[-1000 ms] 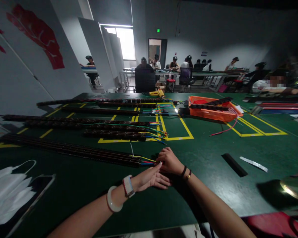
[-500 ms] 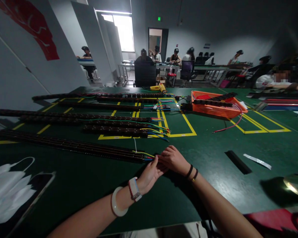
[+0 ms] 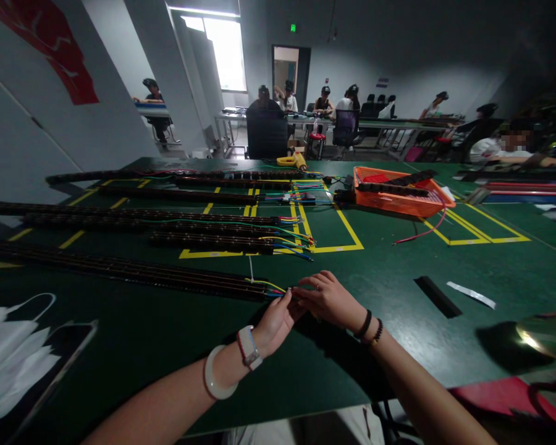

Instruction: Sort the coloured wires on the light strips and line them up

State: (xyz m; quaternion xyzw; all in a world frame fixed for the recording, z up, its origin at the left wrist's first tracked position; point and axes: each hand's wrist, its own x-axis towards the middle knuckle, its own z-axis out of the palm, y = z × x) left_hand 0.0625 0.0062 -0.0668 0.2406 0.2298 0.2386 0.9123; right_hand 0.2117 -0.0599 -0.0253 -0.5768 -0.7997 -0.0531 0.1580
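Note:
A long dark wire bundle point(image 3: 134, 266) lies across the near left of the table. Thin coloured wires point(image 3: 274, 293), yellow, red and blue, come out of its right end. My left hand point(image 3: 275, 321) pinches these wires near their tips, thumb on top. Close against it, my right hand point(image 3: 330, 300) has its fingers bent in at the wire tips. Its fingertips are partly hidden, and what they hold is too small to make out. A white cable tie point(image 3: 251, 269) sticks up from the bundle just left of my hands.
More dark bundles point(image 3: 213, 241) with coloured wire ends lie farther back among yellow tape lines. A yellow heat gun point(image 3: 294, 161) and an orange basket point(image 3: 393, 205) stand behind. On the right are a black strip point(image 3: 438, 296) and a silvery strip point(image 3: 471, 295). Co-workers sit beyond.
My right hand has shifted slightly right, and its fingers have lifted and opened a little from the left hand. The left hand stays at the wire ends. The view has tilted slightly.

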